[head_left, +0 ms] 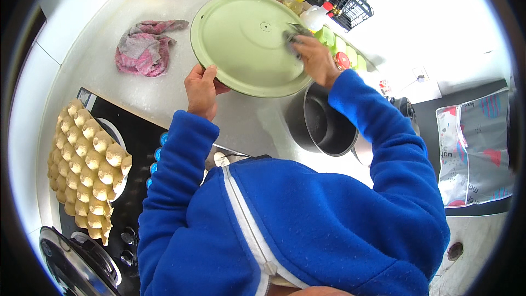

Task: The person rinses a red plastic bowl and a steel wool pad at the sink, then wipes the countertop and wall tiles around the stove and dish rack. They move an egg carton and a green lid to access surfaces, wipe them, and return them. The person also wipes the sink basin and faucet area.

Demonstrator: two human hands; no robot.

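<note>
My left hand [202, 90] grips the lower left rim of a round green lid or basin [246, 45], thumb on top and fingers under the edge. It is held tilted above the counter. My right hand [314, 55] holds a dark, blurred cloth or scrubbing pad [294, 39] against its right side. A dark pot [324, 119] stands below my right forearm. To the left on the counter, a crumpled pink and grey cloth [144, 49] lies apart from both hands.
An egg-carton tray [86, 164] covers part of the black stove [135, 131] on the left, near a metal pan lid [74, 263]. Bottles [316, 16], green containers [339, 45] and a black utensil rack [345, 2] line the wall. A patterned cover [476, 148] is at the right.
</note>
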